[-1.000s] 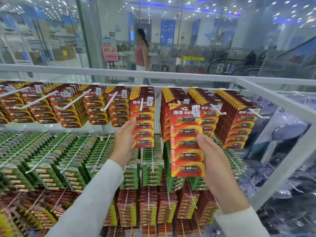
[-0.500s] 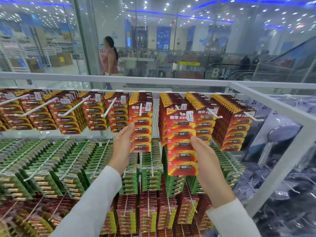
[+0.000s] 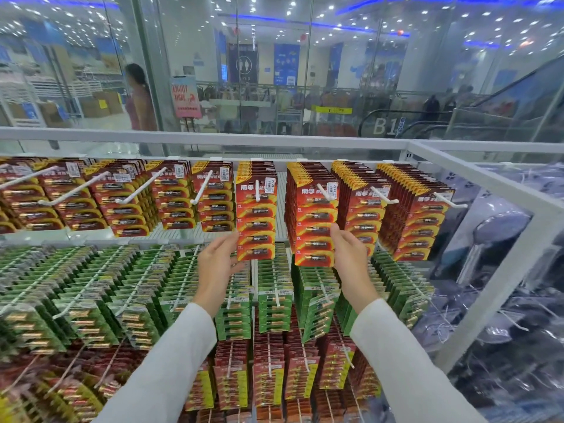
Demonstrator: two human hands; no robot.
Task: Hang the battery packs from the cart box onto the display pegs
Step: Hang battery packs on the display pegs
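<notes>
Red battery packs hang in rows on white pegs along the top of the display. My left hand (image 3: 218, 264) reaches up with straight fingers and touches the lower left edge of the middle red pack stack (image 3: 257, 215), which hangs on its peg (image 3: 258, 190). My right hand (image 3: 351, 257) touches the right edge of the neighbouring red pack stack (image 3: 314, 222) with its fingertips. The front pack there sits back on its peg (image 3: 324, 192). The cart box is out of view.
Green packs (image 3: 274, 297) hang in the row below, and more red-and-yellow packs (image 3: 268, 383) hang under those. A white frame rail (image 3: 488, 184) bounds the display on the right, with plastic-wrapped goods beyond it. Behind the glass, a person walks by.
The red pack in my right hand has slid back along its peg, flush with the stack. Both hands have moved forward towards the display. The person behind the glass walked left.
</notes>
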